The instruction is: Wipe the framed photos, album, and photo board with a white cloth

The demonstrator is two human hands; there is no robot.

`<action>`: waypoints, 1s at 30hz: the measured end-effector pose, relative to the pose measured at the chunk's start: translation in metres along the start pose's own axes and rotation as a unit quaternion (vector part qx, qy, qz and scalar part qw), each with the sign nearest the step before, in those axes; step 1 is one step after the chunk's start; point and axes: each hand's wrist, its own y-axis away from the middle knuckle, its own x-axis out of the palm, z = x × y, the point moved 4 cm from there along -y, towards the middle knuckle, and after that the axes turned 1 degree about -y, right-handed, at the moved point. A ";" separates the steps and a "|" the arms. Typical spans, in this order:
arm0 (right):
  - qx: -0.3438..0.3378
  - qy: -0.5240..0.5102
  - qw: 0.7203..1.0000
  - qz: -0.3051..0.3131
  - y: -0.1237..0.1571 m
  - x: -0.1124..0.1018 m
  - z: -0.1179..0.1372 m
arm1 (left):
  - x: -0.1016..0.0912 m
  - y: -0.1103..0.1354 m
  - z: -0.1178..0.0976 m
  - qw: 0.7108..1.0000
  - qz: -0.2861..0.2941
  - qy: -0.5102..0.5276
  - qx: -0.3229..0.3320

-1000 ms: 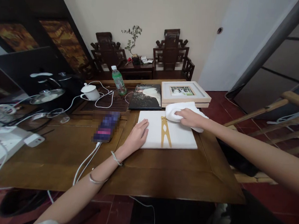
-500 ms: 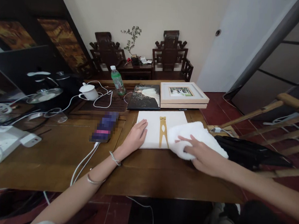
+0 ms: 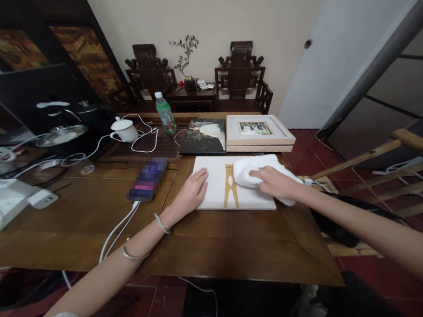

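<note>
A white canvas board [image 3: 216, 190] with a golden cat figure [image 3: 230, 185] painted on it lies flat on the wooden table [image 3: 227, 241]. My left hand [image 3: 192, 192] rests flat on the board's left edge, fingers stretched out. My right hand [image 3: 273, 181] presses a white cloth [image 3: 245, 169] onto the board's upper right part, fingers curled over the cloth.
Behind the board lie a dark picture [image 3: 204, 136] and stacked white-framed pictures [image 3: 258, 132]. A phone [image 3: 147, 185] on a white cable, a white teapot [image 3: 125, 129], a green bottle [image 3: 163, 111] and power strips [image 3: 9, 200] sit to the left. A wooden chair [image 3: 403, 162] stands at the right.
My right hand swept the cloth from the board's upper right down to its lower right edge, then back up to the upper right. My left hand stayed put.
</note>
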 end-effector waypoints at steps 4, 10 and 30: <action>-0.005 -0.021 1.000 -0.001 -0.043 -0.014 -0.025 | -0.001 0.000 0.000 1.000 0.001 0.003 -0.003; 0.033 -0.045 0.998 -0.005 -0.062 -0.020 -0.038 | -0.001 0.000 -0.001 1.000 0.006 -0.001 -0.006; 0.013 -0.070 0.996 0.048 0.072 0.007 0.044 | -0.001 -0.001 -0.004 1.000 0.013 -0.019 -0.008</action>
